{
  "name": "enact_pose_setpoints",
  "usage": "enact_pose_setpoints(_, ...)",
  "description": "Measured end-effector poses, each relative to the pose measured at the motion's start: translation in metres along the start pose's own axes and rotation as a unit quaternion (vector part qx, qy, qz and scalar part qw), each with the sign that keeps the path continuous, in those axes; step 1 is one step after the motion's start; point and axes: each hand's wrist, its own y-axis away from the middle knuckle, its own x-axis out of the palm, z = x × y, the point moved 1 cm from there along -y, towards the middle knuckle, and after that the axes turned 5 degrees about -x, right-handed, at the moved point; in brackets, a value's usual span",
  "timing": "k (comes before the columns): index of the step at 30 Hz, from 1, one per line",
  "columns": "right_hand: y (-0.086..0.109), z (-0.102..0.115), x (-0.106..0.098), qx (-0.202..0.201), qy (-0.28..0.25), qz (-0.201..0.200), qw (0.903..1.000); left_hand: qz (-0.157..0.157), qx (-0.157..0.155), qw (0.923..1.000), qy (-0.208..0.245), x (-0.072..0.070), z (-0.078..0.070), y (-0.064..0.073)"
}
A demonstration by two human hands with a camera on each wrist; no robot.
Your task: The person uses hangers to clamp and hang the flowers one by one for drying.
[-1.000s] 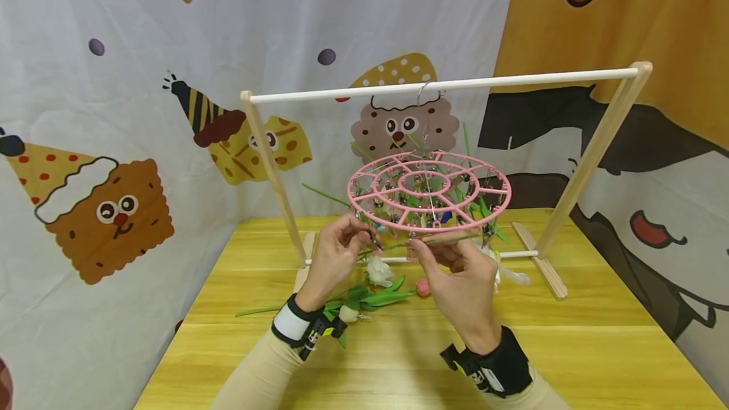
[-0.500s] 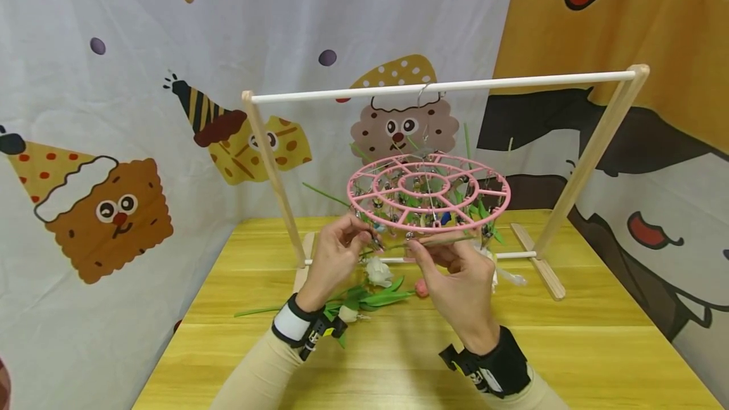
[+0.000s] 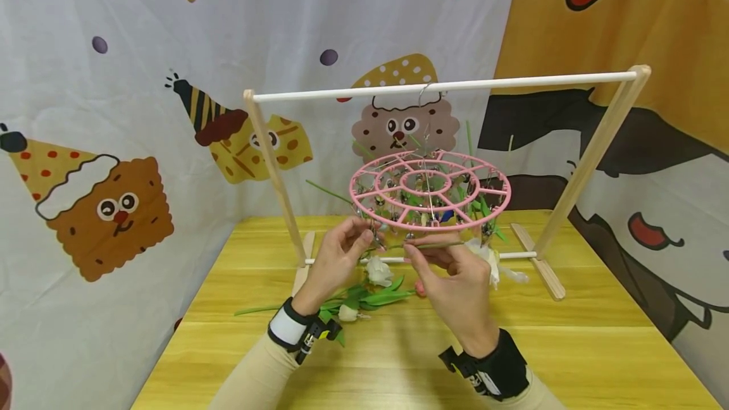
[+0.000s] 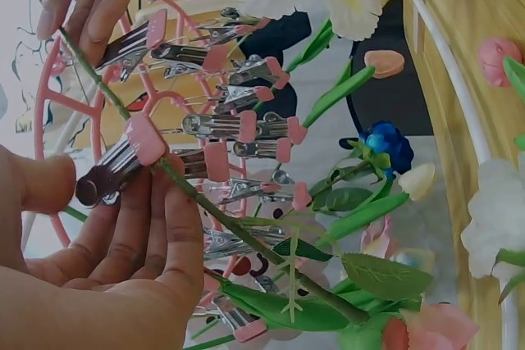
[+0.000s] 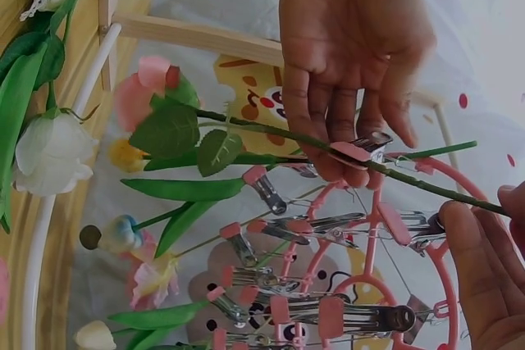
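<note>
My right hand (image 3: 458,283) pinches the green stem (image 5: 435,190) of a pink artificial rose (image 5: 148,92) between thumb and fingers. The stem runs across toward my left hand (image 3: 336,261), just below the pink round hanger (image 3: 429,226). On the stem sits a metal clip (image 4: 123,161) with pink tips. My left fingers lie behind this clip and stem, fairly straight, with the thumb beside the clip's handle end. In the right wrist view, the left thumb looks slightly apart from the clip. Serrated leaves (image 4: 385,276) hang near the bloom.
The hanger hooks onto a white rail (image 3: 342,90) of a wooden stand (image 3: 598,150). Several clips hold artificial flowers, among them a blue one (image 4: 385,147). A white flower (image 3: 378,271) and green-leaved stems (image 3: 376,299) lie on the wooden table (image 3: 398,372).
My left thumb and fingers have loosened a little around the clip. The right hand has shifted slightly left and down, still pinching the stem.
</note>
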Motion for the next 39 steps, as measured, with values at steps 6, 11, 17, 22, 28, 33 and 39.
enact_pose_setpoints(6, 0.001, 0.002, -0.002, -0.008, 0.001, 0.006, 0.9999, -0.005, -0.009, 0.9999, -0.009, 0.003, 0.000, 0.003)
enact_pose_setpoints(11, 0.007, 0.002, -0.003, -0.009, 0.011, 0.016, 0.9998, -0.024, -0.012, 0.9992, -0.031, 0.002, 0.003, 0.002)
enact_pose_setpoints(17, 0.021, -0.001, -0.004, -0.026, 0.024, 0.029, 0.9989, -0.038, -0.005, 0.9980, -0.049, -0.003, 0.008, -0.002)
enact_pose_setpoints(22, 0.035, -0.006, -0.006, -0.038, 0.026, 0.072, 0.9964, -0.044, -0.016, 0.9975, -0.052, -0.008, 0.008, -0.003)
enact_pose_setpoints(28, 0.054, -0.013, -0.003, -0.015, 0.040, 0.137, 0.9897, -0.048, -0.034, 0.9973, -0.044, -0.014, 0.010, -0.006)
enact_pose_setpoints(33, 0.068, -0.018, 0.004, 0.001, 0.023, 0.178, 0.9838, -0.049, -0.050, 0.9970, -0.034, -0.019, 0.011, -0.010)
enact_pose_setpoints(39, 0.081, -0.022, 0.015, 0.001, 0.036, 0.209, 0.9773, -0.059, -0.068, 0.9958, -0.019, -0.026, 0.013, -0.016)
